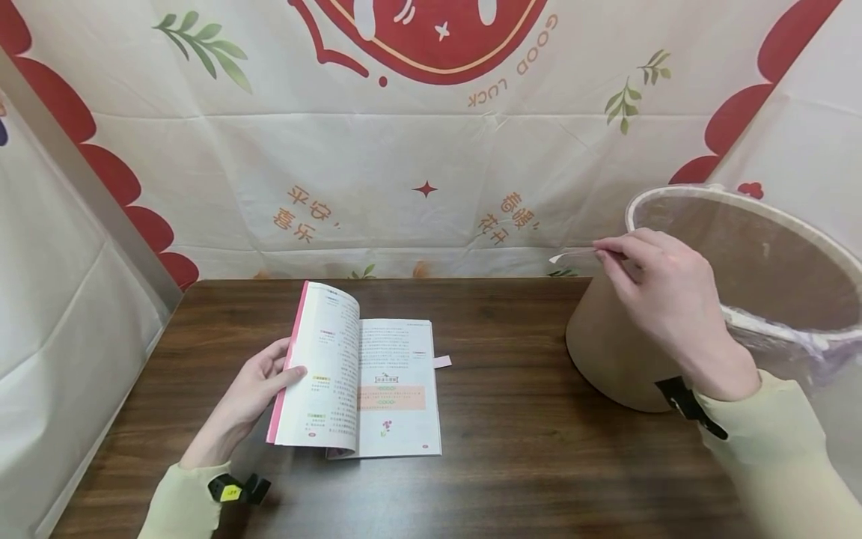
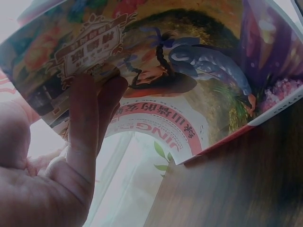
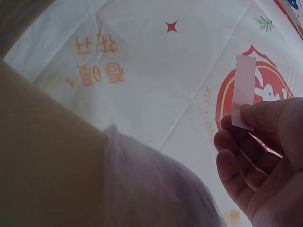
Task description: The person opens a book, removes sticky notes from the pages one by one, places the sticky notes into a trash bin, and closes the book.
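An open book (image 1: pixel 397 348) lies on the table, its left part lifted by my left hand (image 1: pixel 259 385). The thumb lies over the edge of the left page while the fingers go behind the cover. In the left wrist view, those fingers press on the illustrated book cover (image 2: pixel 161 71). A small pale pink tab (image 1: pixel 442 362) sticks out from the right page's edge. Over at the right, my right hand (image 1: pixel 663 284) pinches a thin pale paper strip (image 3: pixel 244 90) between thumb and index finger. That hand is beside the near rim of a lined bin.
The beige bin (image 1: pixel 606 352) stands at the table's right, with a clear plastic bag (image 1: pixel 774 322) folded over its rim. The dark wooden table (image 1: pixel 512 419) ends at a printed white cloth (image 1: pixel 404 150) behind it. Another white cloth (image 1: pixel 60 299) hangs at the left.
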Demonstrator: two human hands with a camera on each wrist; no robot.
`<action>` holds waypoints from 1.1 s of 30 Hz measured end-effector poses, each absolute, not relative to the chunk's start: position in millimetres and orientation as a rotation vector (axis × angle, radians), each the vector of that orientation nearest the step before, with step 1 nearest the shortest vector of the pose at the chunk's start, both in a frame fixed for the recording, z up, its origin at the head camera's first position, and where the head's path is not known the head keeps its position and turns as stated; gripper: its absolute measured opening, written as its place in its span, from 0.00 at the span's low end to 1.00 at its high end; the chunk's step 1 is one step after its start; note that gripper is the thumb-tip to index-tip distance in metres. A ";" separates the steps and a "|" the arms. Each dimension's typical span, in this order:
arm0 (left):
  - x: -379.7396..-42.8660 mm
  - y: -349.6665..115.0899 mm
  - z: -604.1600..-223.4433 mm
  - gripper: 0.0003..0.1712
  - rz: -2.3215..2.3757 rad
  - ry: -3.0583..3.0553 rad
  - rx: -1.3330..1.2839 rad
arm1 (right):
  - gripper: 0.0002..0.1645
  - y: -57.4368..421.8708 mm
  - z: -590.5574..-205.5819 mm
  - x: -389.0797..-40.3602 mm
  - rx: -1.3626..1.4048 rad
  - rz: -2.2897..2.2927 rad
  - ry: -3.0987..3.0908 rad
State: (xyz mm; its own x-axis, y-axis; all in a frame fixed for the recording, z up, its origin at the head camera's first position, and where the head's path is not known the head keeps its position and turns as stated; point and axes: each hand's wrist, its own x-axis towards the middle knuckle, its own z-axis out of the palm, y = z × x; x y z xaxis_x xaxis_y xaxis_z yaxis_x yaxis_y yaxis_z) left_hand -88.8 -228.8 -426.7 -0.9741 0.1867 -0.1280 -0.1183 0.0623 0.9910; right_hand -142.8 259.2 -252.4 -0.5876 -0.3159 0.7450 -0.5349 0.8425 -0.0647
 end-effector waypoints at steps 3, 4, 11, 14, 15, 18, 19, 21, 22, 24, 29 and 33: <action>-88.9 -228.3 -427.6 0.40 2.012 2.114 0.075 | 0.08 263.4 -247.3 -138.1 0.602 0.345 -2.244; -88.9 -228.3 -427.9 0.40 2.013 2.112 0.078 | 0.08 264.6 -245.2 -136.6 0.599 0.337 -2.241; -89.2 -228.9 -428.3 0.39 2.015 2.113 0.090 | 0.09 275.7 -224.4 -126.4 0.571 0.249 -2.214; -89.3 -229.1 -428.2 0.38 2.017 2.110 0.100 | 0.09 282.2 -215.8 -123.1 0.554 0.219 -2.203; -89.3 -229.0 -428.2 0.38 2.017 2.107 0.102 | 0.09 284.4 -213.1 -122.1 0.552 0.214 -2.203; -89.4 -228.9 -428.3 0.38 2.013 2.103 0.108 | 0.09 290.7 -206.2 -119.9 0.547 0.225 -2.205; -89.5 -228.7 -428.0 0.37 2.010 2.104 0.112 | 0.09 293.2 -203.9 -119.0 0.547 0.225 -2.208; -89.6 -228.1 -427.6 0.37 2.009 2.102 0.112 | 0.09 297.9 -199.5 -117.6 0.549 0.213 -2.215; -89.6 -227.8 -427.4 0.37 2.009 2.102 0.111 | 0.08 300.2 -197.5 -117.2 0.547 0.206 -2.217; -89.7 -227.2 -427.0 0.38 2.008 2.102 0.108 | 0.07 304.6 -193.5 -116.5 0.534 0.187 -2.218; -89.1 -225.8 -426.5 0.39 1.999 2.110 0.091 | 0.07 313.2 -182.4 -118.1 0.496 0.110 -2.249; -88.9 -224.0 -425.8 0.39 1.996 2.113 0.085 | 0.08 320.8 -175.2 -122.4 0.468 0.106 -2.313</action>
